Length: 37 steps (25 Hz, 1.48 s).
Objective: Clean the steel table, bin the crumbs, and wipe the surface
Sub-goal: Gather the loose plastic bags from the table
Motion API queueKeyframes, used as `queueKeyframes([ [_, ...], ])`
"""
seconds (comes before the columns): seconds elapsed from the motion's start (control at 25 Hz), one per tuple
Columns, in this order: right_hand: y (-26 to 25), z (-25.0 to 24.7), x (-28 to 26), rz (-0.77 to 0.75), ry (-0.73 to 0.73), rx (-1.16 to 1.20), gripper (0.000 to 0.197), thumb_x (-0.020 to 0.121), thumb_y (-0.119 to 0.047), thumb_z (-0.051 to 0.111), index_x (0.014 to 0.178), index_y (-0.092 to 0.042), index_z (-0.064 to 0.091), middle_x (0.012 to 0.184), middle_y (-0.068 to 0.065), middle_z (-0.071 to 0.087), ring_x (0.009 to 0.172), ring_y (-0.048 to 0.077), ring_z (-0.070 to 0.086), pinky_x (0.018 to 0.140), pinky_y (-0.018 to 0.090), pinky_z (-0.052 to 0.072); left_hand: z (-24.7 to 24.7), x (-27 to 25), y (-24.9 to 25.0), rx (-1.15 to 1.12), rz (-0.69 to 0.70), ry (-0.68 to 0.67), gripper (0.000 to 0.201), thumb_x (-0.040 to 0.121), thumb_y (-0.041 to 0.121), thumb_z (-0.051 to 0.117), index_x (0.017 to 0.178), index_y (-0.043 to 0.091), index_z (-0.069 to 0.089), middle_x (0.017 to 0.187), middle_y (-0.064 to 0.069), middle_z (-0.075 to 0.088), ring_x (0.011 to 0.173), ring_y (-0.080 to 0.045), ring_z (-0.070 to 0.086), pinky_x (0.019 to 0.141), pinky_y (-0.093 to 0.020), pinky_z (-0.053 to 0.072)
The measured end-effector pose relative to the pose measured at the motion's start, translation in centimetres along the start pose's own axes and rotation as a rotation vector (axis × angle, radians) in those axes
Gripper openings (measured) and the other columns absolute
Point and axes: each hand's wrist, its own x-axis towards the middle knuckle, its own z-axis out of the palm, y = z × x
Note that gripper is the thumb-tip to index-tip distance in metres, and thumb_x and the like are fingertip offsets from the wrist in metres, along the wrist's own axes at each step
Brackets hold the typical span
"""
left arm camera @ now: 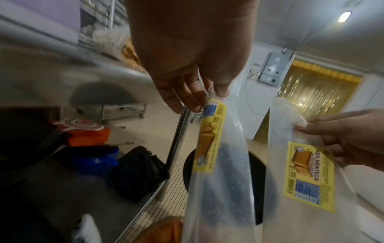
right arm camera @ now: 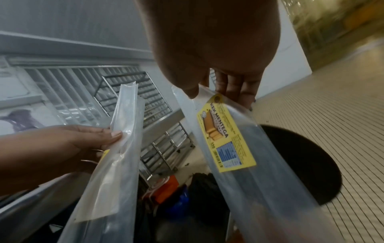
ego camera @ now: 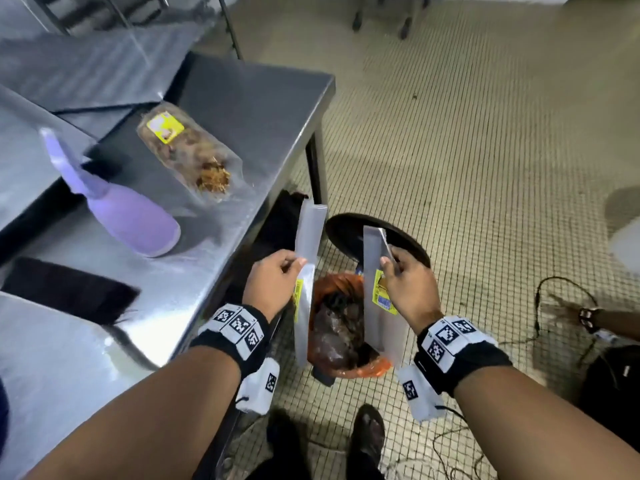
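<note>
Landmark: the bin (ego camera: 346, 327), orange liner, standing on the tiled floor (ego camera: 485, 150) just beside the desk's (ego camera: 242, 109) near corner leg.

Left hand (ego camera: 273, 282): fingers (left arm camera: 187, 98) and thumb pinch the upper part of a clear empty wrapper (ego camera: 306, 271); it hangs upright over the bin's desk-side rim, yellow label facing away from the desk edge.

Right hand (ego camera: 408, 285): thumb and fingers (right arm camera: 234, 87) pinch a second clear wrapper (ego camera: 377, 296), label reading KEK MENTEGA, hanging over the bin's far-from-desk rim. The two wrappers are apart, with the bin mouth showing between them.

Bin lid (ego camera: 377, 237): black, round, tipped up behind the bin, on the side away from me.

Bin contents: dark bagged waste in the liner.

On the desk, away from the bin: a plastic bag of brown crumbs (ego camera: 187, 150) lying flat, set back from the desk edge; a purple spray bottle (ego camera: 117, 202) nearer me, tilted in view; a black cloth (ego camera: 69, 289) nearest me.

Open room: floor beyond the lid is bare tile. Cables (ego camera: 554, 306) lie on the floor on the bin's side away from the desk. My foot (ego camera: 369, 431) is just on the near side of the bin.
</note>
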Motion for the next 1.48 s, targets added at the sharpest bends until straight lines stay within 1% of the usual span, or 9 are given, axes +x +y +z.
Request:
queueKeyframes([
  [0.2, 6.6, 6.7, 3.1, 0.140, -0.031, -0.009, 0.034, 0.097, -0.034, 0.047, 0.128, -0.024, 0.057, 0.099, 0.011, 0.072, 0.093, 0.033, 0.065, 0.073, 0.035, 0.050, 6.8, 4.2, -5.4, 0.093, -0.079, -0.130, 0.019, 0.093, 0.033, 0.062, 0.101, 0.018, 0.071, 0.095, 0.001, 0.073, 0.091, -0.019, 0.067, 0.085, -0.033, 0.054],
  [0.4, 13.2, 14.4, 5.6, 0.220, -0.067, -0.049, 0.034, 0.098, -0.038, 0.045, 0.128, -0.026, 0.055, 0.095, 0.011, 0.072, 0.087, 0.034, 0.067, 0.069, 0.035, 0.050, 14.7, 7.5, -11.3, 0.175, -0.148, -0.223, 0.015, 0.094, 0.029, 0.061, 0.099, 0.019, 0.071, 0.092, -0.005, 0.074, 0.085, -0.025, 0.067, 0.070, -0.026, 0.047],
  [0.56, 17.6, 19.2, 7.5, 0.247, -0.034, -0.054, 0.037, 0.098, -0.039, 0.045, 0.132, -0.028, 0.054, 0.100, 0.012, 0.072, 0.088, 0.035, 0.067, 0.069, 0.033, 0.049, 19.3, 9.3, -15.6, 0.278, -0.129, -0.248, 0.015, 0.093, 0.033, 0.061, 0.098, 0.022, 0.070, 0.096, -0.011, 0.072, 0.089, -0.035, 0.065, 0.070, -0.035, 0.050],
  [0.8, 22.1, 23.9, 9.8, 0.250, -0.122, -0.051, 0.045, 0.094, -0.020, 0.048, 0.139, -0.027, 0.048, 0.135, 0.006, 0.057, 0.120, 0.031, 0.054, 0.092, 0.032, 0.045, 24.6, 11.0, -20.0, 0.352, -0.133, -0.291, 0.023, 0.091, 0.035, 0.061, 0.112, 0.026, 0.068, 0.107, -0.006, 0.072, 0.099, -0.033, 0.065, 0.076, -0.034, 0.051],
  [0.92, 23.7, 24.7, 9.4, 0.117, -0.187, -0.108, 0.047, 0.091, -0.020, 0.052, 0.137, -0.027, 0.049, 0.145, -0.002, 0.046, 0.130, 0.026, 0.047, 0.104, 0.036, 0.042, 25.5, 10.7, -21.1, 0.450, -0.166, -0.369, 0.029, 0.093, 0.035, 0.059, 0.117, 0.021, 0.067, 0.116, -0.008, 0.069, 0.108, -0.032, 0.062, 0.083, -0.034, 0.048],
  [1.0, 23.9, 24.7, 9.1, 0.169, -0.257, -0.161, 0.042, 0.091, -0.024, 0.054, 0.133, -0.021, 0.054, 0.141, 0.001, 0.050, 0.131, 0.026, 0.046, 0.106, 0.038, 0.041, 25.6, 10.3, -21.4, 0.503, -0.173, -0.444, 0.029, 0.093, 0.034, 0.058, 0.113, 0.016, 0.069, 0.117, -0.008, 0.068, 0.110, -0.030, 0.059, 0.083, -0.029, 0.042],
  [1.24, 22.3, 22.0, 7.6, 0.319, -0.462, -0.253, 0.037, 0.093, -0.032, 0.049, 0.129, -0.025, 0.054, 0.120, 0.008, 0.065, 0.101, 0.030, 0.063, 0.088, 0.035, 0.051, 23.1, 9.0, -21.3, 0.496, -0.302, -0.648, 0.028, 0.092, 0.033, 0.060, 0.113, 0.016, 0.067, 0.123, -0.004, 0.065, 0.110, -0.024, 0.060, 0.087, -0.025, 0.042],
  [1.36, 19.5, 18.4, 7.0, 0.308, -0.472, -0.316, 0.031, 0.092, -0.035, 0.047, 0.120, -0.023, 0.057, 0.110, 0.010, 0.068, 0.086, 0.028, 0.062, 0.079, 0.033, 0.050, 19.8, 8.1, -18.4, 0.479, -0.296, -0.635, 0.032, 0.091, 0.037, 0.061, 0.117, 0.020, 0.067, 0.125, -0.003, 0.064, 0.111, -0.024, 0.061, 0.091, -0.026, 0.044],
  [1.48, 14.9, 13.4, 6.2, 0.257, -0.432, -0.367, 0.038, 0.094, -0.033, 0.046, 0.130, -0.021, 0.051, 0.108, 0.012, 0.067, 0.093, 0.031, 0.063, 0.082, 0.035, 0.052, 15.1, 6.9, -13.5, 0.412, -0.305, -0.564, 0.035, 0.092, 0.038, 0.061, 0.122, 0.020, 0.065, 0.126, -0.002, 0.066, 0.116, -0.023, 0.060, 0.097, -0.027, 0.045],
])
